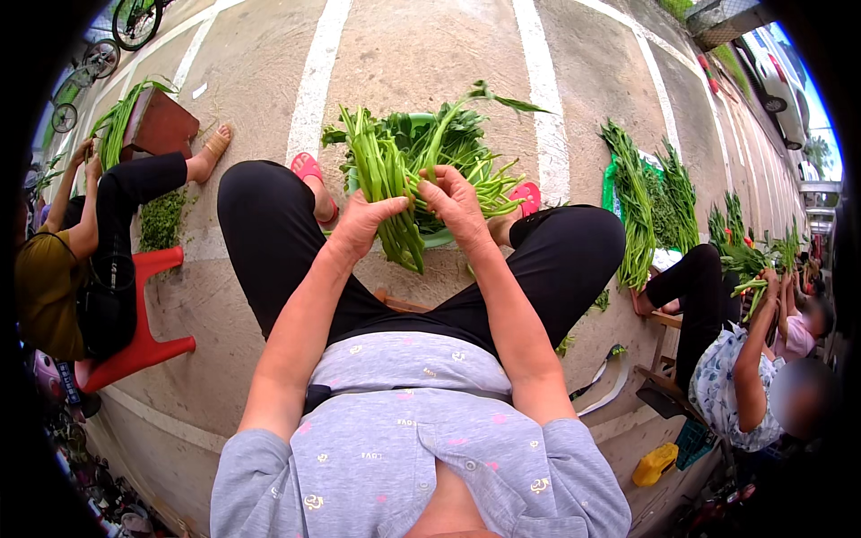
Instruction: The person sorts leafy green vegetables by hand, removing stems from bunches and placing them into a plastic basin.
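Note:
A bunch of long green leafy-vegetable stems (380,175) is gripped in my left hand (366,218), whose thumb lies across the stems. Beside it, on the right, my right hand (454,205) pinches one thick green stalk (436,142) between thumb and fingers; its narrow leaves reach up and to the right. Below both hands, a light green plastic basin (438,238) stands on the ground between my feet. Dark green leaves (464,128) and more cut stems (494,185) fill it and hang over its rim. My hands hide part of the basin.
At left, a person handles greens beside a dark red box (161,124) and a red plastic stool (148,316). At right, leafy bundles (632,202) lie on the ground near another person holding greens (750,282). A yellow container (654,464) and a strap (609,380) lie lower right.

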Available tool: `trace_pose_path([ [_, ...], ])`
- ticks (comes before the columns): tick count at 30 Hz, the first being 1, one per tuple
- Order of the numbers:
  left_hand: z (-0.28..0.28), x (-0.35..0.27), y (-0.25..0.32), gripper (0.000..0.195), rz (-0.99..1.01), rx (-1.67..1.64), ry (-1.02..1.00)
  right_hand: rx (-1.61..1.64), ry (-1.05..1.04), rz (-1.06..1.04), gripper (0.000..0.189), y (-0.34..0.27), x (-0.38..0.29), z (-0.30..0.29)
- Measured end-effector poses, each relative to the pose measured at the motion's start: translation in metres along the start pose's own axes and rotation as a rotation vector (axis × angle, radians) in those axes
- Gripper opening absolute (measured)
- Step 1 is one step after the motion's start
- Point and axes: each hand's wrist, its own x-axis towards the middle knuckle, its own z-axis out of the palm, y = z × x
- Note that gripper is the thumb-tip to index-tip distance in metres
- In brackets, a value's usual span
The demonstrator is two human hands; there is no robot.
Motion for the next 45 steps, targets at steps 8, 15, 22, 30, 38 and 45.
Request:
trace_pose_path([
  [8,0.003,-0.006,0.002,0.032,0.016,0.060,-0.027,-0.023,-0.070,0.135,0.018,-0.001,-0.003,0.001],
  [15,-0.003,0.002,0.000,0.031,0.023,-0.086,0.168,0.367,0.287,0.052,0.008,0.008,0.009,-0.014],
  [22,-0.014,0.006,0.003,0.030,0.152,-0.185,0.416,0.703,0.711,-0.214,0.009,-0.017,0.010,-0.050],
  [30,-0.008,0.002,-0.002,0.032,0.013,-0.120,0.073,0.066,0.095,0.047,0.031,-0.001,0.009,-0.009],
  [38,0.000,-0.004,0.000,0.029,-0.016,0.096,-0.001,-0.125,-0.107,0.088,0.035,0.006,0.001,0.002],
  [45,-0.001,-0.004,0.002,0.027,-0.055,0.203,-0.028,-0.128,-0.134,0.176,0.023,0.004,0.000,-0.002],
])
